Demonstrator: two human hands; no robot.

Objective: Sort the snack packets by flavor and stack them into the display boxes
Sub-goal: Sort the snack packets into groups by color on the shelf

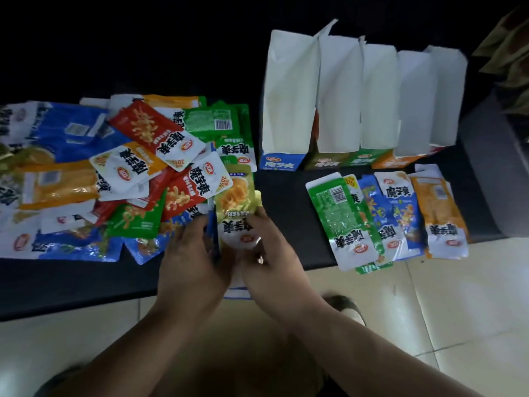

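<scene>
Fingers (201,224) of left hand (191,253) and right hand (269,253) curled round one yellow-green packet (236,202) at centre, blue packet (213,236) edge-on against its left side. Mixed pile (114,167) crowds 9–10 o'clock, touching the held packet's top. Display boxes (340,96) in a row at 1 o'clock, white flaps up. Sorted packets (349,219), green, blue, orange, at 3 o'clock, overhanging the black worktop (286,190) edge. Pale tiled floor (458,310) at 5 o'clock.

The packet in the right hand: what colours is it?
The packet is olive-gold and white; head view.
</scene>
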